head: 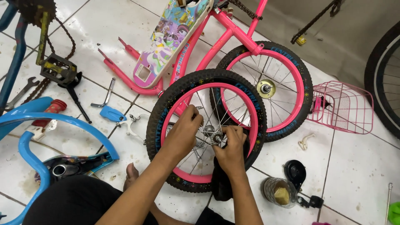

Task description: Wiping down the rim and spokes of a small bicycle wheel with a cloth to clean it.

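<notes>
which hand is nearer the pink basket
Right. The right hand is at the hub of the near wheel, on the side toward the pink basket; the left hand is farther left.

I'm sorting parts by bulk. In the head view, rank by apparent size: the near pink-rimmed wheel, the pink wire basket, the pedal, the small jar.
1. near pink-rimmed wheel
2. pink wire basket
3 and 4. pedal and small jar: too alike to rank.
</notes>
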